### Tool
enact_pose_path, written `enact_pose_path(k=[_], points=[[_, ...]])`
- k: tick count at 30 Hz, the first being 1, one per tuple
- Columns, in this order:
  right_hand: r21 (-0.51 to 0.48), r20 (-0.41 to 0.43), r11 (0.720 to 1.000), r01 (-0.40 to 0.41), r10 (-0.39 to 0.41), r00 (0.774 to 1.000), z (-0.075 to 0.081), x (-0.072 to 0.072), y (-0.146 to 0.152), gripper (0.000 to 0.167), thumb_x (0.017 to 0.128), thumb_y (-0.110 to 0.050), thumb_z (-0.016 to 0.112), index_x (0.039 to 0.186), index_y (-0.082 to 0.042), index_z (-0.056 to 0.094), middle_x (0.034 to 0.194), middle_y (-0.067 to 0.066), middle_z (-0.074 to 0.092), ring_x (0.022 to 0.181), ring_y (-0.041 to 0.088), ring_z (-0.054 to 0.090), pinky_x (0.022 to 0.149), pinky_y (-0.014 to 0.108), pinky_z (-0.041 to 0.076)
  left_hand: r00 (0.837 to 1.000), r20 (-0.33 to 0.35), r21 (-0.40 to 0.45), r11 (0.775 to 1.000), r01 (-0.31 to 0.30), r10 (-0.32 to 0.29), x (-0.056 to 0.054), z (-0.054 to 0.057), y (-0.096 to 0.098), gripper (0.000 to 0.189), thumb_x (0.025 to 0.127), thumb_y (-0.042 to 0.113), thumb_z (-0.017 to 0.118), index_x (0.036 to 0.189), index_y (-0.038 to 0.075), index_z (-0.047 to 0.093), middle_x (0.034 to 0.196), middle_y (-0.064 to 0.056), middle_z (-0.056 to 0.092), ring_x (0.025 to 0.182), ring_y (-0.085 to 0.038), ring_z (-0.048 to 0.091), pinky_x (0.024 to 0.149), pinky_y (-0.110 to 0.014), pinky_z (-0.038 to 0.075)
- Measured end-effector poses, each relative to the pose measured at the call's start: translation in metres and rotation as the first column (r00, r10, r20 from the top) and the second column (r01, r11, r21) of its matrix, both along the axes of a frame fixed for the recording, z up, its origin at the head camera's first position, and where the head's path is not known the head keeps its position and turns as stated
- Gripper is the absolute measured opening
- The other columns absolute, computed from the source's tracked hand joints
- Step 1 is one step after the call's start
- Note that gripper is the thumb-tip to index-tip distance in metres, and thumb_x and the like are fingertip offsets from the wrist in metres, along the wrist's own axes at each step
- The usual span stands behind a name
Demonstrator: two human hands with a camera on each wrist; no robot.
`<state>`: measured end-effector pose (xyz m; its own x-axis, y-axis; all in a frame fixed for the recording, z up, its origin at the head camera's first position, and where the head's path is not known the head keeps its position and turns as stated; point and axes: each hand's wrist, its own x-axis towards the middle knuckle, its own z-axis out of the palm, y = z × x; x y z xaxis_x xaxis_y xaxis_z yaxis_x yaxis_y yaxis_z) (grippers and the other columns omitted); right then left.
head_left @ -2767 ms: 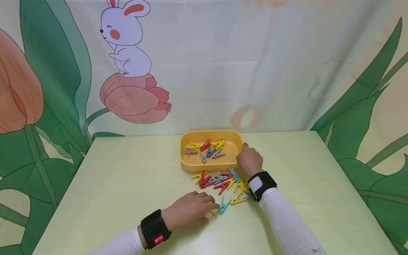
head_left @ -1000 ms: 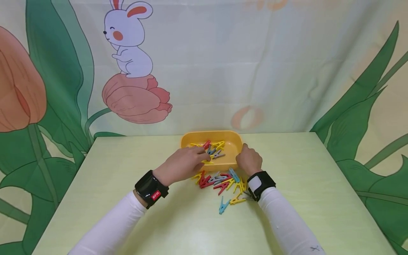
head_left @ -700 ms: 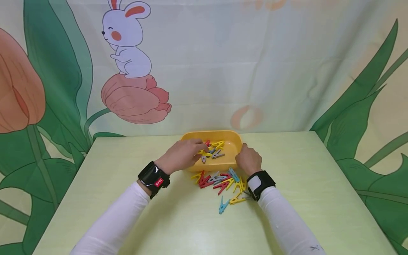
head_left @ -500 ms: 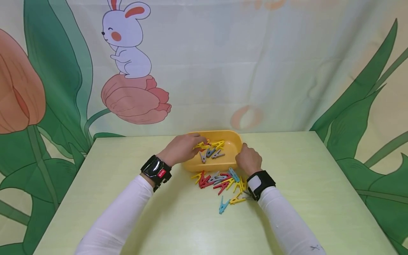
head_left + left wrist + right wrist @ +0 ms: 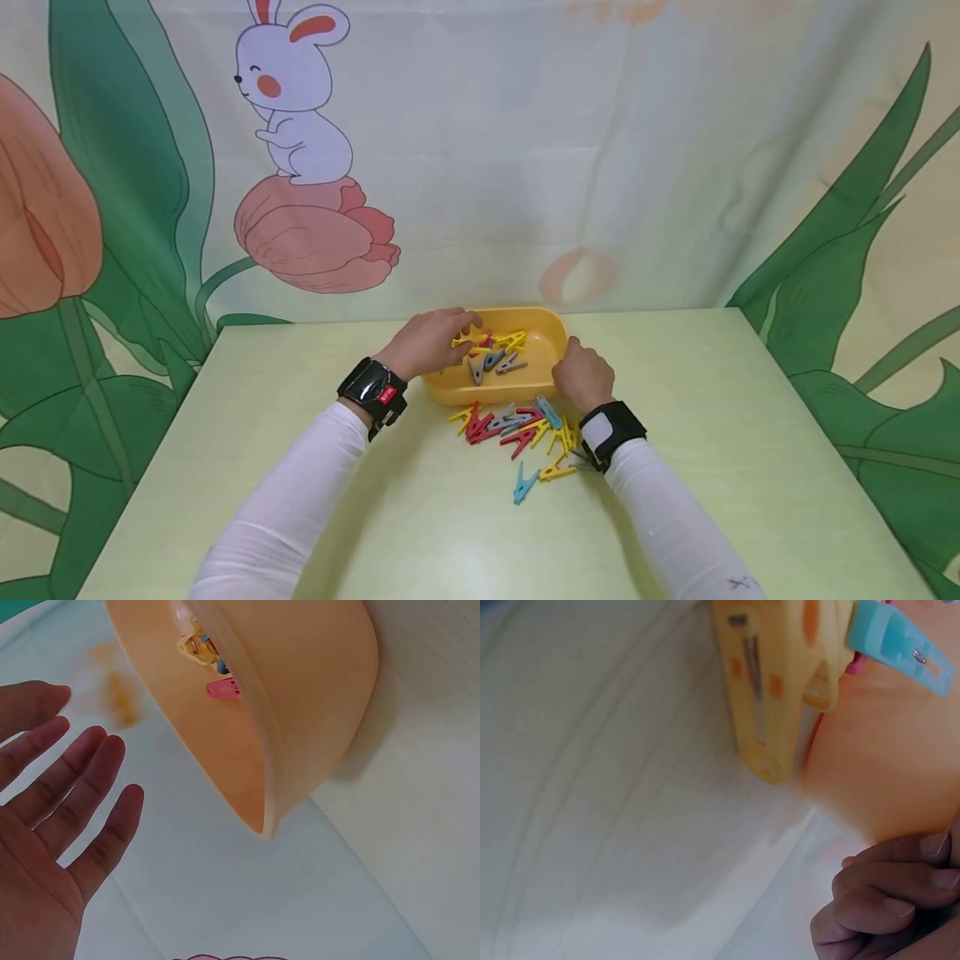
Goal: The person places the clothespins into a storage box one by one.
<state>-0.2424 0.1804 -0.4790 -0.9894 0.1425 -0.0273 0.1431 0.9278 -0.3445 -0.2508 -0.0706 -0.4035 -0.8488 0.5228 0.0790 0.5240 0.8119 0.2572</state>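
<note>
My left hand [image 5: 429, 343] is over the left end of the yellow plastic tray [image 5: 546, 354], fingers spread and apart in the left wrist view. Just beyond its fingertips there, a yellow clothespin [image 5: 120, 690] shows as a blur, out of the fingers. Several clothespins in yellow, red, grey and blue lie in the tray, partly hidden by this hand. At the tray's right end, my right hand [image 5: 585, 377] grips the rim; its curled fingers [image 5: 874, 909] press by the tray wall [image 5: 885, 757] in the right wrist view, thumb hidden.
A heap of mixed clothespins [image 5: 517, 427] lies on the pale green table [image 5: 315, 417] before the tray. A light blue clothespin [image 5: 524, 483] and a yellow one [image 5: 557, 470] lie nearer. Behind the table hangs a printed curtain [image 5: 465, 167].
My left hand picked up a yellow clothespin from the table, carried it up over the tray, moved toward its back left and let it go. My right hand has stayed at the rim.
</note>
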Motion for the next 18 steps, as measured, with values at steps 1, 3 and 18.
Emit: enact_pose_path(k=[1,3,18], points=[[0.002,0.0,1.0,-0.001,0.001,1.0,0.0,0.0,0.0,0.036,0.094,-0.022,0.054,0.122,-0.001,0.053,0.082,0.012,0.062,0.067,0.024,0.059,0.054,0.033,0.042,1.0,-0.001,0.003,1.0,-0.001,0.001,0.0,0.0,-0.001,0.036,0.095,0.027,0.064,0.13,0.018,0.06,0.12,-0.004,0.065,0.089,-0.019,0.06,0.078,-0.031,0.055],[0.003,0.001,1.0,-0.003,0.003,1.0,0.0,0.0,-0.001,0.036,0.094,-0.022,0.054,0.123,0.0,0.053,0.082,0.012,0.062,0.067,0.024,0.059,0.054,0.033,0.041,1.0,-0.01,0.011,1.0,-0.006,0.006,0.0,0.0,-0.002,0.035,0.096,0.029,0.062,0.129,0.018,0.06,0.119,-0.005,0.065,0.088,-0.018,0.062,0.077,-0.031,0.055],[-0.004,-0.014,1.0,-0.011,0.011,1.0,-0.001,0.0,0.002,0.037,0.093,-0.022,0.054,0.123,0.0,0.052,0.084,0.014,0.063,0.068,0.025,0.06,0.055,0.035,0.043,0.937,-0.128,0.269,0.921,-0.284,0.326,0.002,-0.013,-0.026,0.057,0.098,0.032,0.054,0.149,0.01,0.039,0.149,-0.014,0.045,0.13,-0.034,0.052,0.099,-0.051,0.049]])
